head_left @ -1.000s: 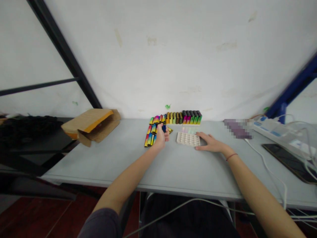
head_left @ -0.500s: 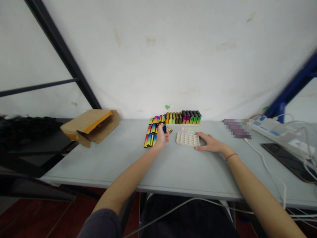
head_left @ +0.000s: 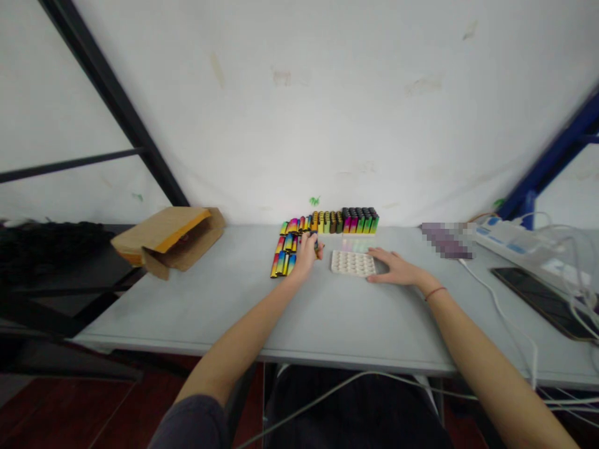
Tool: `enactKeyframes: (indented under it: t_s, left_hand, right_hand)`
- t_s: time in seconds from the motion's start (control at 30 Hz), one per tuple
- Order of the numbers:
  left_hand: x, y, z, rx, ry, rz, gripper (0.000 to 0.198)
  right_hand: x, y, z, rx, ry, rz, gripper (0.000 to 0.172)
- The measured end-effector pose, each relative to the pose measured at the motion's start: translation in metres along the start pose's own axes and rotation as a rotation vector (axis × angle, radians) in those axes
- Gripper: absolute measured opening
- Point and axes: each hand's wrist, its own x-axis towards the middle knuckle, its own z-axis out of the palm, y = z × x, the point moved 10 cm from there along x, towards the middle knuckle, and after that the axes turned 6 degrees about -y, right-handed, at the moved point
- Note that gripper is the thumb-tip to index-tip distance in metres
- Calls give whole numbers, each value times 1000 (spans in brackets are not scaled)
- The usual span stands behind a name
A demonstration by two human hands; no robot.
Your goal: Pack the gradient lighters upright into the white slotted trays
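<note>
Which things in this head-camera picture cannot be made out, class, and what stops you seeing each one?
- Head view: whether the left hand holds one of the lying lighters; the hand itself covers that spot.
- Head view: whether the tray cells are filled; they are too small and blurred to tell.
- Head view: the purple thing; it is pixelated.
- Head view: the phone; the right edge cuts it off.

white tray [head_left: 353,263]: lies flat, grid of round sockets; loose lighters [head_left: 282,257]: rainbow-foiled, lying flat in rows at tray's 9 o'clock; upright lighters [head_left: 349,221]: standing row at its 12 o'clock
</note>
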Motion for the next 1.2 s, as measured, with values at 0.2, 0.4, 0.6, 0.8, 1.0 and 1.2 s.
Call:
enactKeyframes:
  t_s: [0.2, 0.4, 0.6, 0.8, 1.0, 1.2]
  left_hand:
    - [6, 17, 9, 391, -102, 316, 24]
    - [13, 2, 62, 435, -377, 305, 31]
    - [14, -4, 108, 654, -457, 332, 29]
    - [17, -4, 116, 794, -463, 361, 28]
    - [14, -3, 133, 932, -549, 458, 26]
    - [14, -3, 133, 1109, -521, 429, 25]
  right_hand:
    - [0, 0, 0, 10, 0, -9, 106]
    - [-1, -6, -2, 12, 13, -11, 103]
    - [2, -4, -1, 31, 23, -4, 110]
    - [4, -3, -4, 48, 66, -39, 105]
    - [3, -7, -8, 64, 96, -78, 96]
    - [3, -7, -9, 55, 103, -69, 97]
